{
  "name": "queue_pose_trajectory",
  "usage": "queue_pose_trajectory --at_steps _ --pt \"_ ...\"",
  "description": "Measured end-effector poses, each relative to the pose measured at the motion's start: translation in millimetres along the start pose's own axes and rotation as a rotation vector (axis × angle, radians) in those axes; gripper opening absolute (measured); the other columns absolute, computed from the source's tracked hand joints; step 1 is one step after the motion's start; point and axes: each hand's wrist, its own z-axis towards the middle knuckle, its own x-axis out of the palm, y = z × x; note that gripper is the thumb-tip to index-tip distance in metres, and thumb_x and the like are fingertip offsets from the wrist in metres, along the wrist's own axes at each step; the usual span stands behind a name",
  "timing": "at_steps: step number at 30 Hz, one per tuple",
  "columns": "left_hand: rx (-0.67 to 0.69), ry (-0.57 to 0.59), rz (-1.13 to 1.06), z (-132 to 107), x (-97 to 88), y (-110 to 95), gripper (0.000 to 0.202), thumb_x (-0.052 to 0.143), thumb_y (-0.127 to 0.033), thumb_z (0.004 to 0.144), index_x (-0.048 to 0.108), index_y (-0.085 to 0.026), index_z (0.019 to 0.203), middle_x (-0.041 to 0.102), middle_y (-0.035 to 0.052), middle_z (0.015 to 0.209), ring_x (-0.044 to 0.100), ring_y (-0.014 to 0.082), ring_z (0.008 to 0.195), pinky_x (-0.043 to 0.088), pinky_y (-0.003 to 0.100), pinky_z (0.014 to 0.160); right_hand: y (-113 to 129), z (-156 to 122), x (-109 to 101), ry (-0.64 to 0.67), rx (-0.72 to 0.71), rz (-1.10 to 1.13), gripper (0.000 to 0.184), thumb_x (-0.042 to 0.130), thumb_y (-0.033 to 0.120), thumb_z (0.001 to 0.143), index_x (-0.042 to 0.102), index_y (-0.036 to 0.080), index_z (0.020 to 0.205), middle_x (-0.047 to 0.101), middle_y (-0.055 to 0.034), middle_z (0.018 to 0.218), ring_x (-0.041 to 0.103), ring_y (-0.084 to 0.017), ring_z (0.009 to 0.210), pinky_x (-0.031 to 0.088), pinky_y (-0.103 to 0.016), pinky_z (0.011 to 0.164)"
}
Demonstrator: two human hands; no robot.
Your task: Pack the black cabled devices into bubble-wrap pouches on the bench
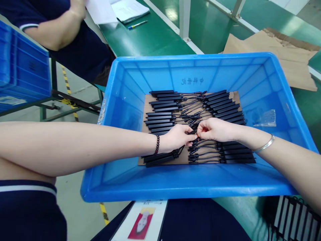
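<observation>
Cables (192,117) partly hidden by fingers (192,137), co-worker (80,57) cropped, writing on papers (129,10) illegible

One view from the wearer's head, facing forward and down, near enough that a blue bin (190,192) fills mid-frame, left hand (177,137) and right hand (214,130) central (the wearer's lap (200,222) shows at bottom centre); green bench (155,38) farther off, upper centre.

this is a factory workshop: green workbench (155,42), blue crate (190,194) of black parts (160,116), striped floor tape (104,213).
</observation>
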Motion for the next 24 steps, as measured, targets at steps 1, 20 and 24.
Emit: queue_pose_trajectory --at_steps 1,20,24 --pt "-0.001 0.004 -0.012 0.4 0.1 0.5 0.005 0.06 -0.012 0.08 0.059 -0.01 0.076 0.056 0.0002 0.067 0.056 0.0062 0.053 0.036 0.014 0.046 0.3 -0.1 0.3 0.003 -0.002 -0.024 0.011 0.054 0.024 0.074 0.061 0.016 0.077 0.059 0.0016 0.067 0.046 -0.01 0.058 0.033 -0.02 0.054" --pt "-0.022 0.11 -0.029 1.2 -1.9 9.1 0.003 0.063 -0.008 0.076 0.06 -0.009 0.075 0.058 0.0 0.066 0.055 0.0063 0.054 0.043 0.017 0.054 4.4 0.6 13.7 0.048 -0.069 -0.303 0.015 0.048 0.023 0.083 0.06 0.016 0.085 0.065 -0.0048 0.074 0.049 -0.013 0.059 0.035 -0.021 0.056" --pt "0.024 0.099 -0.085 4.5 -1.4 14.0 0.007 0.062 -0.006 0.077 0.059 -0.011 0.081 0.06 0.0004 0.071 0.057 0.0072 0.056 0.047 0.02 0.057 4.3 0.5 5.0 0.055 -0.02 -0.293 0.015 0.048 0.015 0.08 0.062 0.016 0.08 0.064 -0.0025 0.071 0.048 -0.012 0.059 0.035 -0.02 0.056"
